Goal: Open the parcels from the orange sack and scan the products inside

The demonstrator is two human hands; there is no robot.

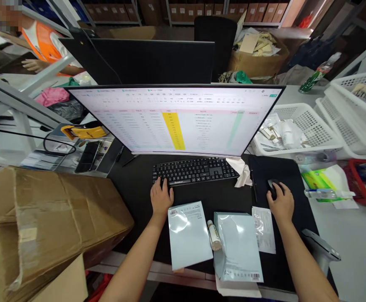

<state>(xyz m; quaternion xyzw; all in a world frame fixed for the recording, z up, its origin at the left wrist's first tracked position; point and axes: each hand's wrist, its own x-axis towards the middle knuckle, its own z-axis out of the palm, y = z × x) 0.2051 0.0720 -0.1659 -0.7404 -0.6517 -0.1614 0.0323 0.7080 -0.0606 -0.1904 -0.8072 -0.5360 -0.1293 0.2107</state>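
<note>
The right hand [280,203] is curled over and gripping a black computer mouse [273,188], its long axis pointing toward the curved monitor [176,119], on a dark desk mat [280,170] right of the black keyboard [195,171]. The relaxed left hand [161,198] touches the keyboard's lower left corner.

Flat black keyboard [195,171] — to its right, a black mouse [273,186] on a dark mat [275,167]

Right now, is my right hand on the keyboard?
No, your right hand is on the black mouse, to the right of the keyboard.
</note>
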